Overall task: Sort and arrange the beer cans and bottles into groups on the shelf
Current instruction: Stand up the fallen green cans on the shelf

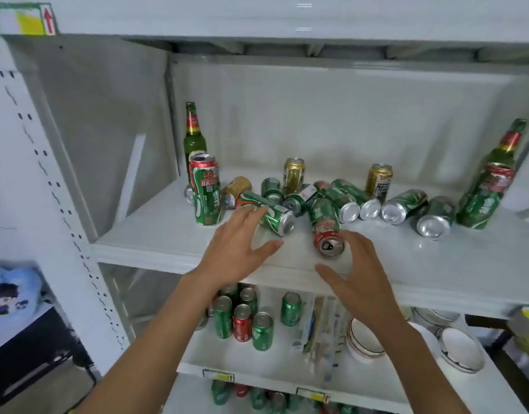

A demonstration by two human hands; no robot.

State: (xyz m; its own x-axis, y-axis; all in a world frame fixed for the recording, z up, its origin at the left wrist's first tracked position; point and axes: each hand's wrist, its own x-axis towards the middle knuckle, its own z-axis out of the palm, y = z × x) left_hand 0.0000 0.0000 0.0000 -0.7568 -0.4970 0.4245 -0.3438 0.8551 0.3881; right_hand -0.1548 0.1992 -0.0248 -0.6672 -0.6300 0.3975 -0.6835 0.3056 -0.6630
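White metal shelving fills my view, and both my hands reach over the front edge of the middle shelf. My left hand is spread open, its grip holding nothing; its fingertips lie on or just over a green can lying on its side, and I cannot tell if they touch. My right hand is open too, fingers loosely arched beside a red-topped can lying with its pull-tab end toward me; contact is not clear.

Behind these, more green cans lie tumbled in a loose row toward the right, silver bottoms facing me. Two gold cans stand upright behind them, and a third gold one lies on its side at the left. A tall green and red can stands upright at the left, with a green bottle behind it in the corner. At the far right another green bottle stands behind a tall can.

On the shelf below, small green and red cans stand together, with stacked white bowls to their right.
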